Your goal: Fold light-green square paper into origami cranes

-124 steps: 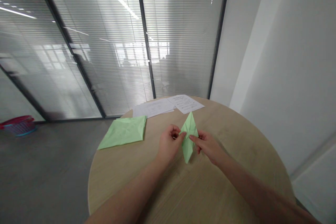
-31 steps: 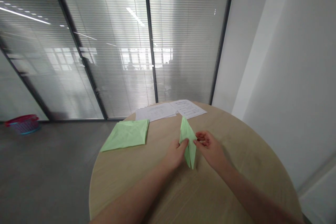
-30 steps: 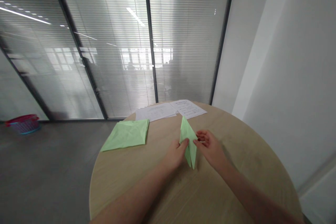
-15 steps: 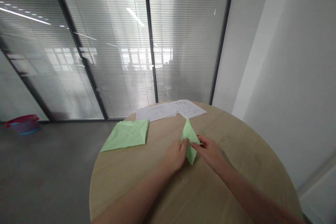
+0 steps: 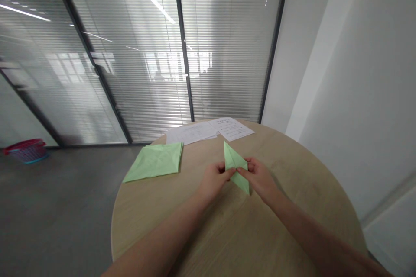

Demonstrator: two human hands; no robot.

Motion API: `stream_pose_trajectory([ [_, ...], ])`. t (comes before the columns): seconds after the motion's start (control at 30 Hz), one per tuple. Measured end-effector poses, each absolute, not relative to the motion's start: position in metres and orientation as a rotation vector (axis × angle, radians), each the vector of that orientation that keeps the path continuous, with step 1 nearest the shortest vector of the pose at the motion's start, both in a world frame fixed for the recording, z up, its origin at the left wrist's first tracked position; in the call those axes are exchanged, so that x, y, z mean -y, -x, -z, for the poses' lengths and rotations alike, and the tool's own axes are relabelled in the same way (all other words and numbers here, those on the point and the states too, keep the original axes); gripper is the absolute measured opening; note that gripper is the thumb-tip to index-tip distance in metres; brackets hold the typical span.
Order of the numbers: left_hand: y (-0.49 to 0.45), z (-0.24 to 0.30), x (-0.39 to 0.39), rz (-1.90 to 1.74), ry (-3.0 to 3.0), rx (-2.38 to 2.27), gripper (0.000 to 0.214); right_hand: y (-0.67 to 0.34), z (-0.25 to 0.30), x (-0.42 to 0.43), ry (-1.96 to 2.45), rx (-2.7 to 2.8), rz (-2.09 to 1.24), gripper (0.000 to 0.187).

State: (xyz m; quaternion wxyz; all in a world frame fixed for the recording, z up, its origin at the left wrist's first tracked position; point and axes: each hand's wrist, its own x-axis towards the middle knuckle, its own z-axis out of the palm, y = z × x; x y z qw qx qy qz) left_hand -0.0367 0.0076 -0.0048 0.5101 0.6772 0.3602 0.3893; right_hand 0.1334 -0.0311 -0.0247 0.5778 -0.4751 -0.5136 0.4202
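Left hand [image 5: 212, 181] and right hand [image 5: 261, 180] pinch the green paper [image 5: 233, 158], thumbs nearly meeting; even pressure should sharpen folds!

Round pale wood-grain table [image 5: 234, 238]: centre. Over tabletop, diamond-shaped folded pale-green paper [image 5: 232, 157] between bare left hand [image 5: 212, 181] and bare right hand [image 5: 260, 178]. On table, left of hands: flat folded pale-green sheet [image 5: 155, 161]. Beyond hands, near far rim: overlapping printed white paper sheets [image 5: 234, 129]. Red-and-blue latticed basket [image 5: 27, 151]: on grey floor [image 5: 65, 207], left of table. Dark-framed glass partition [image 5: 146, 104]: behind table. White wall [image 5: 364, 73]: right.
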Motion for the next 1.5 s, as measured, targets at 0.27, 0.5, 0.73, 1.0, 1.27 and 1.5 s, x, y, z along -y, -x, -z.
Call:
stream_pose_trajectory([
  [0.27,0.036,0.003,-0.004,-0.932,-1.572,-0.909,0.033,-0.132,0.026,0.033,1.143,1.258,-1.002,0.025],
  [0.5,0.038,0.001,-0.006,-0.963,-1.48,-0.938,0.032,-0.132,0.017,0.036,1.086,1.213,-0.963,0.035],
  [0.73,0.037,-0.002,-0.002,-0.951,-1.465,-0.953,0.025,-0.134,0.017,0.038,1.046,1.233,-1.035,0.035],
  [1.0,0.036,-0.006,0.003,-0.967,-1.473,-0.94,0.021,-0.131,0.014,0.039,1.017,1.262,-1.005,0.03],
  [1.27,0.035,-0.002,0.002,-0.975,-1.637,-0.995,0.017,-0.131,0.021,0.036,1.042,1.3,-0.949,0.029],
  [1.5,0.034,-0.004,0.004,-0.941,-1.61,-0.878,0.027,-0.133,0.024,0.031,1.063,1.205,-0.945,0.036],
])
